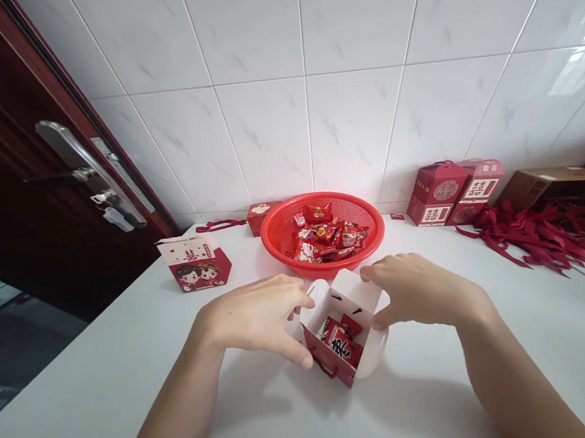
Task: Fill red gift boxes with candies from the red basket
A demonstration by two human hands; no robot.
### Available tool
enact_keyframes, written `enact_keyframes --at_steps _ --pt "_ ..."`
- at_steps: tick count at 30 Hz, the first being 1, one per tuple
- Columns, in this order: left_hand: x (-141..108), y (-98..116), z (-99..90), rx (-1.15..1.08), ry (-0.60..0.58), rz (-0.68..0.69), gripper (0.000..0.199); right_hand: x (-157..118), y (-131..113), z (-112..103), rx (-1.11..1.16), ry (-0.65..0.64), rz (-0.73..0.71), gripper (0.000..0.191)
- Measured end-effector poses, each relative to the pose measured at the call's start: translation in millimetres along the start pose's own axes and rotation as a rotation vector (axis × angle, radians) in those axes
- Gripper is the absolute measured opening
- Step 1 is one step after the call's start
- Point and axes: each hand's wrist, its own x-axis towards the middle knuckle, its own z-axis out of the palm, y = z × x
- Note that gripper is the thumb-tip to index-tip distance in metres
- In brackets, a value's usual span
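A small candy box [327,355] stands with its white flaps spread on the white table in front of me. Several red-wrapped sweets [345,343] lie inside it, one with a large black character. My left hand [262,318] is at the box's left side, thumb and fingers apart, the fingertips close to the left flap; whether they touch it I cannot tell. My right hand [418,293] holds the box's right side, thumb and forefinger on its flaps. Right behind the box stands a red plastic basket [272,240], with several wrapped sweets [324,238] in it.
An open printed box [200,269] stands at left, a small red box [258,216] behind the basket. Closed gift boxes [434,196], a pile of dark red ribbons [528,229] and a cardboard box [535,182] are at right. A tiled wall [350,121] backs the table; a door [28,97] is left.
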Motion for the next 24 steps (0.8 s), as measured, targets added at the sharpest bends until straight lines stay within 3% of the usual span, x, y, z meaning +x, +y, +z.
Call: enact_keyframes --at_steps 3,7,13,19,24 --pt "5.3 0.3 2.0 -0.006 0.042 -0.002 0.028 -8.8 -4.0 -0.8 -0.031 0.035 -0.027 0.014" --pt "14.0 1.2 5.3 -0.013 0.109 0.015 0.014 -15.2 -13.7 -3.2 0.058 0.069 -0.172 0.012" --pt "20.3 6.7 7.1 -0.024 0.113 0.011 0.017 -9.3 -20.5 -2.8 0.160 -0.128 -0.368 0.009" --pt "24.6 13.2 10.5 -0.024 0.079 -0.004 0.036 5.0 -5.5 4.4 0.286 -0.252 -0.450 0.032" --pt "31.8 13.9 14.5 0.017 0.049 0.012 0.029 17.2 0.8 10.0 0.304 -0.332 -0.446 0.031"
